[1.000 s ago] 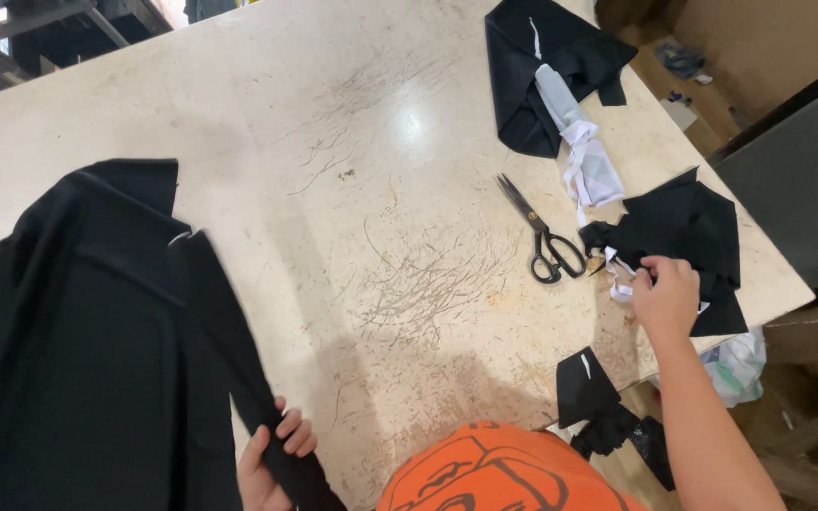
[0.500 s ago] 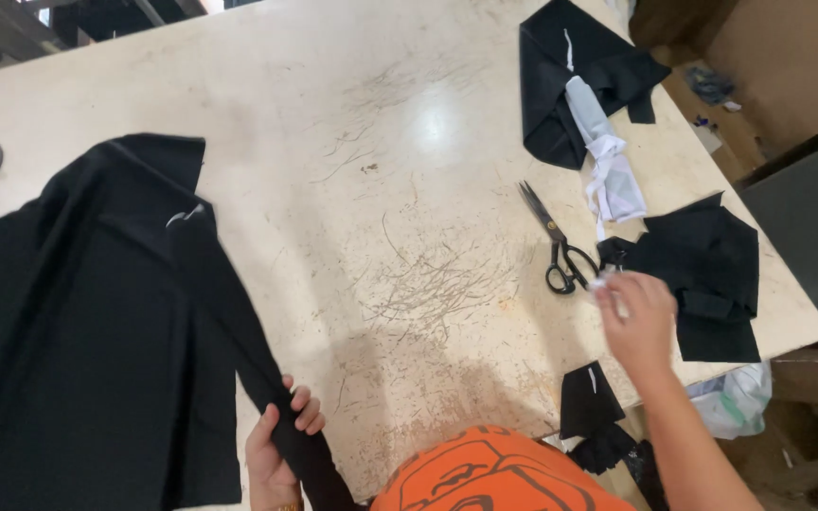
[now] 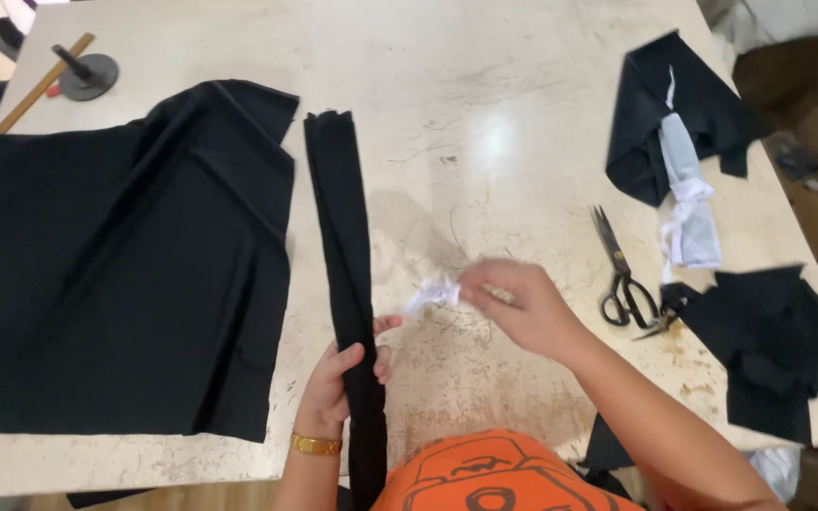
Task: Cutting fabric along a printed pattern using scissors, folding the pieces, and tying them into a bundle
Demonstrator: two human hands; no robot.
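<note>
A black strip point(image 3: 341, 246), lying near-to-far at table point(image 3: 485, 114) centre, is being gripped at its near end by the left hand point(image 3: 338, 383) while a white tag point(image 3: 431, 296) is being pinched in the right hand point(image 3: 513, 308) just right of it, so placing likely calls for careful alignment.

A long, narrow black fabric strip point(image 3: 345, 284) is laid lengthwise on a pale, scratched table, folded into a flat band. Its far end rests near the table's middle; its near end hangs over the front edge. A small crumpled white scrap point(image 3: 431, 296) is held just beside the strip's right side.
</note>
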